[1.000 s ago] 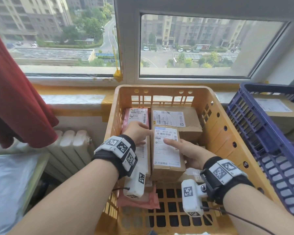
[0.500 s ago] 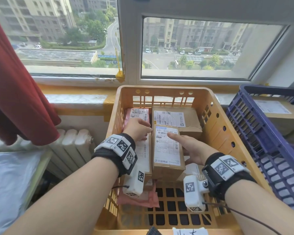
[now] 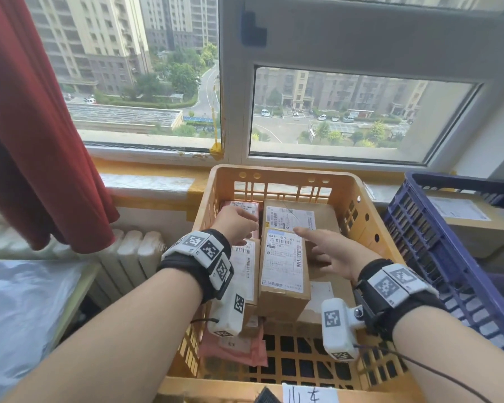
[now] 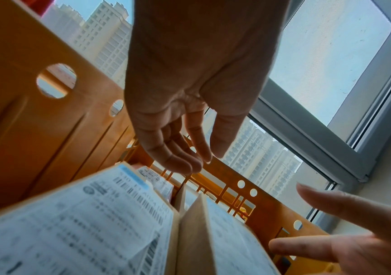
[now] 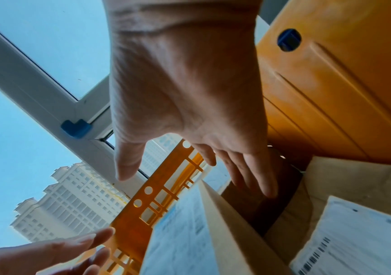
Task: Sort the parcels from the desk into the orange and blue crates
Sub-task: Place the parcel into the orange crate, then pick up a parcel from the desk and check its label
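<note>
The orange slatted plastic crate (image 3: 277, 181) under the window already holds several parcels, so a good part of the sorting looks done; a long brown cardboard box with a white shipping label (image 3: 284, 269) lies in its middle, a second labelled carton (image 3: 249, 269) sits just left of it and touching, a wider brown box (image 3: 297, 218) lies at the far end, a pink mailer (image 3: 242, 205) shows at the far left corner, and another pink plastic bag (image 3: 234, 349) lies flat on the near floor of the crate; to the right, the blue slatted plastic crate (image 3: 437, 245) holds at least one large brown carton (image 3: 472, 219); the left hand (image 3: 239, 225) hovers above the far left parcels with its fingers (image 4: 189, 148) loosely extended and holding nothing, as the left wrist view shows; the right hand (image 3: 325, 248) hangs above the right edge of the long box, fingers (image 5: 255, 173) spread and relaxed, also holding nothing, with a clear gap to the cardboard in the right wrist view; judging by this, the long box has been set down and let go, and that placement counts as finished; how many parcels remain is not shown, since the bench they come from is out of view; if any are left, the next step would be to go back to it for another.
</note>
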`<state>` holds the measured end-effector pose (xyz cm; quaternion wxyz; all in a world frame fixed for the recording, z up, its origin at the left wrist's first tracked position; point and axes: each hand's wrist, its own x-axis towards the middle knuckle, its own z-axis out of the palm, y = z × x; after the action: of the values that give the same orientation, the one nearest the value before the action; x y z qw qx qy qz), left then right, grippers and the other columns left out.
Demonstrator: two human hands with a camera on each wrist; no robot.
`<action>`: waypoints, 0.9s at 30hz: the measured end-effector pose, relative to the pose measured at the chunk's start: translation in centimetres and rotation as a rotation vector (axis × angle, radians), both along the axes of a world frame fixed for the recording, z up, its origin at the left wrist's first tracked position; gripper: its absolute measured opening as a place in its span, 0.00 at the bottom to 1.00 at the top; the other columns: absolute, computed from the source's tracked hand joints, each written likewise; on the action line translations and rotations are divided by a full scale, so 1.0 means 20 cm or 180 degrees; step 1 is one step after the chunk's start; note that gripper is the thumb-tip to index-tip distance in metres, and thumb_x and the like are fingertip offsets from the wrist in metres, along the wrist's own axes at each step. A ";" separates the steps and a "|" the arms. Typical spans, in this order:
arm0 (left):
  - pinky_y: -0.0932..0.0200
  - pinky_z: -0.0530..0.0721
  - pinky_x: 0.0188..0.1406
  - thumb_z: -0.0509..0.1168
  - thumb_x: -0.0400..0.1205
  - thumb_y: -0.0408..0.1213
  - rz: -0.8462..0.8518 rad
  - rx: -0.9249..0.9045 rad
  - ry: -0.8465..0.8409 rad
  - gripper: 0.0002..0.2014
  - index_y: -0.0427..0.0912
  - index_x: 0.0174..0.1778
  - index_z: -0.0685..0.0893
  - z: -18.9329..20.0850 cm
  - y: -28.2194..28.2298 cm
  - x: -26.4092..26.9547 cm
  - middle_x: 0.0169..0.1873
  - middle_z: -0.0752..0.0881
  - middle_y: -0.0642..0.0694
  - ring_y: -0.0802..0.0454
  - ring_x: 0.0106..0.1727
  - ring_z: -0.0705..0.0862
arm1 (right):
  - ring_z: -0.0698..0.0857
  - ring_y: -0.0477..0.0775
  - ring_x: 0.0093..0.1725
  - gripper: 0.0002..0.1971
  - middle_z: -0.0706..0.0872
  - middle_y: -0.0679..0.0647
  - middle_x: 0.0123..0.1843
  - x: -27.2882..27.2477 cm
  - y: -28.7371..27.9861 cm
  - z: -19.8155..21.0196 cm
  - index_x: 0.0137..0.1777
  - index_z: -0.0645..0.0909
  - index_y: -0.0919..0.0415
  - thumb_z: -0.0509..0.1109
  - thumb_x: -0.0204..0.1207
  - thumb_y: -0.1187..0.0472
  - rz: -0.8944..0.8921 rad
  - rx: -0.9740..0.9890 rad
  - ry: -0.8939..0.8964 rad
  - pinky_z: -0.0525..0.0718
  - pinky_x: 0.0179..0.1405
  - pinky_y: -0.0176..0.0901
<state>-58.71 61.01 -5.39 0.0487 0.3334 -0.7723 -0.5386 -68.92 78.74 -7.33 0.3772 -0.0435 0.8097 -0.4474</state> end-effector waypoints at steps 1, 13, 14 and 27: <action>0.60 0.88 0.45 0.65 0.83 0.31 0.0010 -0.0007 0.0010 0.05 0.44 0.50 0.84 0.01 0.00 0.01 0.48 0.84 0.45 0.50 0.52 0.85 | 0.65 0.60 0.83 0.47 0.66 0.55 0.84 0.00 -0.01 0.01 0.84 0.62 0.53 0.76 0.69 0.34 -0.0035 -0.0059 0.0084 0.64 0.79 0.65; 0.62 0.88 0.41 0.65 0.83 0.31 0.0531 0.0027 0.0102 0.05 0.40 0.51 0.86 0.13 -0.04 0.25 0.48 0.85 0.44 0.51 0.48 0.86 | 0.87 0.52 0.45 0.08 0.89 0.57 0.48 0.14 -0.29 0.25 0.55 0.84 0.63 0.67 0.85 0.60 0.0097 -0.0676 0.1061 0.81 0.32 0.37; 0.63 0.87 0.38 0.65 0.83 0.31 0.0576 0.0048 0.0116 0.04 0.41 0.47 0.85 0.15 -0.05 0.29 0.46 0.85 0.43 0.51 0.45 0.85 | 0.87 0.52 0.45 0.08 0.90 0.57 0.49 0.17 -0.33 0.27 0.55 0.84 0.64 0.67 0.84 0.60 0.0168 -0.0719 0.1014 0.82 0.33 0.37; 0.62 0.80 0.29 0.62 0.81 0.27 0.1319 0.0269 0.0301 0.09 0.38 0.37 0.82 0.22 -0.49 1.05 0.32 0.83 0.43 0.53 0.28 0.79 | 0.82 0.48 0.31 0.10 0.88 0.55 0.39 0.86 -1.00 0.35 0.59 0.84 0.67 0.68 0.83 0.63 0.0881 -0.1103 0.0634 0.81 0.25 0.36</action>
<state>-37.67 51.11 -1.08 0.1805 0.4611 -0.6608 -0.5640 -51.64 58.80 -0.43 0.3402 -0.2620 0.7404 -0.5172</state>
